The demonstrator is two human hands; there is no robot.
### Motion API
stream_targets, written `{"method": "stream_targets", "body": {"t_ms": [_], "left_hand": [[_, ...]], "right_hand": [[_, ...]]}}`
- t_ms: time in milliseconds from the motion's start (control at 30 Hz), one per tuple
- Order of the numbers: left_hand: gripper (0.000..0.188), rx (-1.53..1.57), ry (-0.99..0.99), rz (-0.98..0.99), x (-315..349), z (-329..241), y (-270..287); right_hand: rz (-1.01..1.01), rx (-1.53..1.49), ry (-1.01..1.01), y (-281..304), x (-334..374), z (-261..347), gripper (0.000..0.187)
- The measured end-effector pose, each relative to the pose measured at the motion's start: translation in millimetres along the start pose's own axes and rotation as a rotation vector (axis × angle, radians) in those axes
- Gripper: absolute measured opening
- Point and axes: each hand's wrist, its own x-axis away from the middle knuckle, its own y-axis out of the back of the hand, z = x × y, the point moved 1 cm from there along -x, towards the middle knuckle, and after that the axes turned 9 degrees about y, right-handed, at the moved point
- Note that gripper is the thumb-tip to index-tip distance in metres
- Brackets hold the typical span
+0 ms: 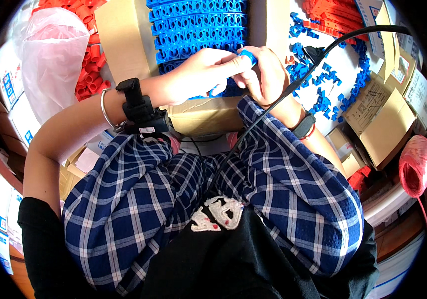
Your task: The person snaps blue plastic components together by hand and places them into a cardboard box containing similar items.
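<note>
My left hand (204,74) and my right hand (269,74) meet above the near part of an open cardboard box (201,123). Between their fingertips is a small blue plastic piece (248,56), pinched by both; its exact shape is mostly covered by the fingers. A bit of blue also shows under my left fingers, and I cannot make out whether it is held or lies in the box. Neat rows of blue plastic clips (198,22) fill the box below and beyond my hands.
Red plastic tubes (91,65) and a clear plastic bag (56,65) lie at left. Loose blue pieces (323,74) and red strips (330,17) spread at right. A black cable (345,37) crosses by my right wrist. Cardboard boxes (388,122) and pink twine (414,167) stand far right.
</note>
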Motion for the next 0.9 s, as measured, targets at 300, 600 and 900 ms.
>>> {"method": "stream_targets", "body": {"t_ms": [300,600,900], "left_hand": [[0.036,0.017,0.028,0.105,-6.9,7.9,3.6],[0.034,0.036,0.049,0.035,-1.8,0.8,6.1],[0.037,-0.068,-0.054,-0.048,-2.7,2.2,20.3]], "right_hand": [[-0.07,0.011,0.074,-3.4,2.3,0.3,0.029],[-0.093,-0.154,-0.054,-6.8,4.9,-4.9,0.037],[-0.017,-0.156,0.091,6.6,-8.0,-16.1,0.042]]}}
